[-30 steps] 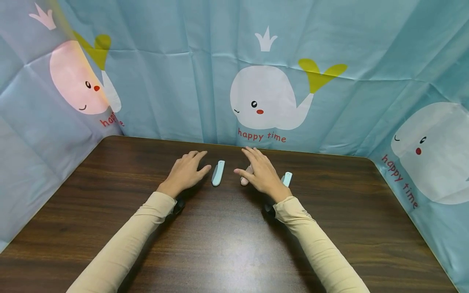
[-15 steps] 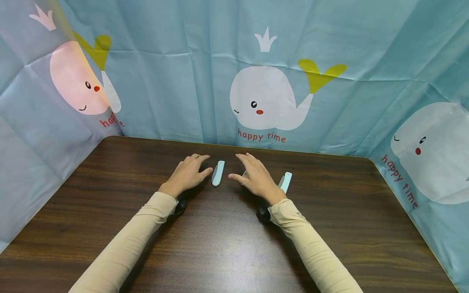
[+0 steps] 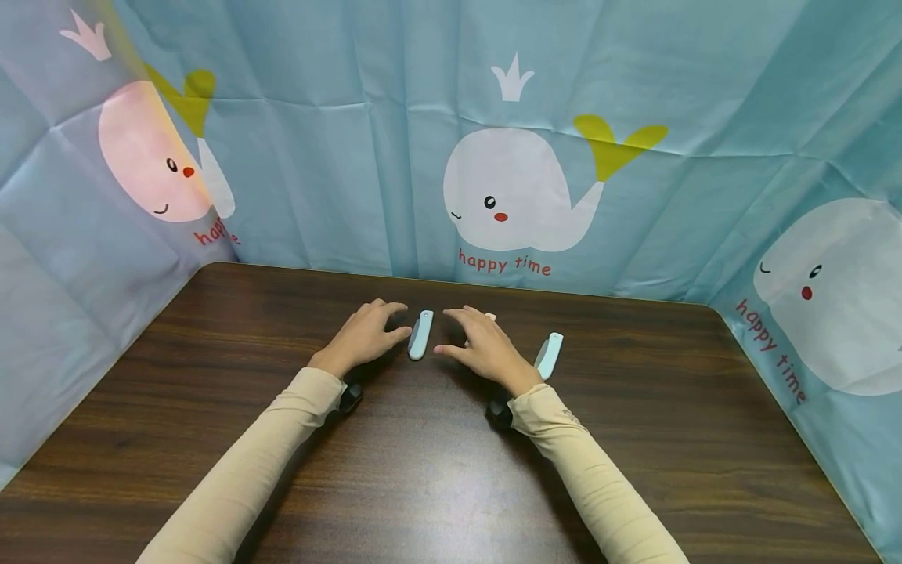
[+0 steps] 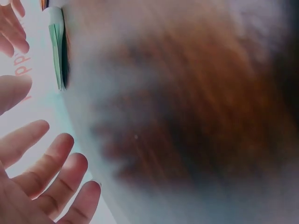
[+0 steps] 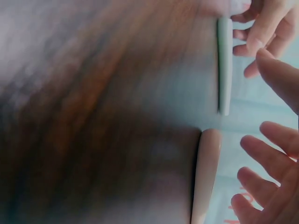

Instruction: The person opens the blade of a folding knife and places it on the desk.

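Observation:
My left hand (image 3: 362, 335) hovers over the table with loosely spread fingers, just left of a light-blue folding knife (image 3: 420, 335). Nothing is in that hand. My right hand (image 3: 488, 350) is held the same way, to the right of this knife, and holds nothing. A pink folding knife (image 5: 208, 170) lies beneath the right hand; in the head view mostly hidden, only a bit showing past the knuckles. Beside the right wrist lies a second light-blue folding knife (image 3: 550, 356), its lower end close to the sleeve. Both blue knives appear folded, a greyish blade edge showing along the handle.
The dark wood-grain table (image 3: 395, 478) has rounded far corners. Behind and beside it hangs a light-blue curtain (image 3: 317, 180) printed with white whales. Each wrist carries a black device (image 3: 499, 413) below the cuff.
My right hand has moved left and slightly nearer to me, uncovering more of the right blue knife. My left hand has shifted slightly right and nearer. The knives have stayed in place.

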The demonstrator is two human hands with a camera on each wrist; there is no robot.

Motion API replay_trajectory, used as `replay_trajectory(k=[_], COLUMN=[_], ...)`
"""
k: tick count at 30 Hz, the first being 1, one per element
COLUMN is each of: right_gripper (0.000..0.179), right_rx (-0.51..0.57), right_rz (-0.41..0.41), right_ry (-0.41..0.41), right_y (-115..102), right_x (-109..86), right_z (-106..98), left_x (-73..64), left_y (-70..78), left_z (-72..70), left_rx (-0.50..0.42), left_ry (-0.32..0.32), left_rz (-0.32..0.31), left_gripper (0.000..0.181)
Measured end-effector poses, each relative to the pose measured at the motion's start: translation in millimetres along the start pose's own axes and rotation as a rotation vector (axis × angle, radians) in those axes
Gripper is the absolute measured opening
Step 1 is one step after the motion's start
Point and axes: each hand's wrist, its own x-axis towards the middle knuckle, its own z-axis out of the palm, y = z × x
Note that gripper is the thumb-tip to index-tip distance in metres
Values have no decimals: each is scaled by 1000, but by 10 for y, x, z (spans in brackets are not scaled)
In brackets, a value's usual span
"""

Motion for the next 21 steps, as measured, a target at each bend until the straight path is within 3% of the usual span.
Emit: replay_trajectory(k=[13,21], right_gripper=[60,56], right_rx=[124,124], right_rz=[32,47], right_ry=[-74,-104], right_y=[38,65], right_x=[94,156], right_z=[44,41], left_x=[44,12], left_y=[-9,29], left_z=[-2,-2], left_rx=[-75,-44], left_ry=[-107,-143], left_rz=[16,-19], left_gripper=[52,64])
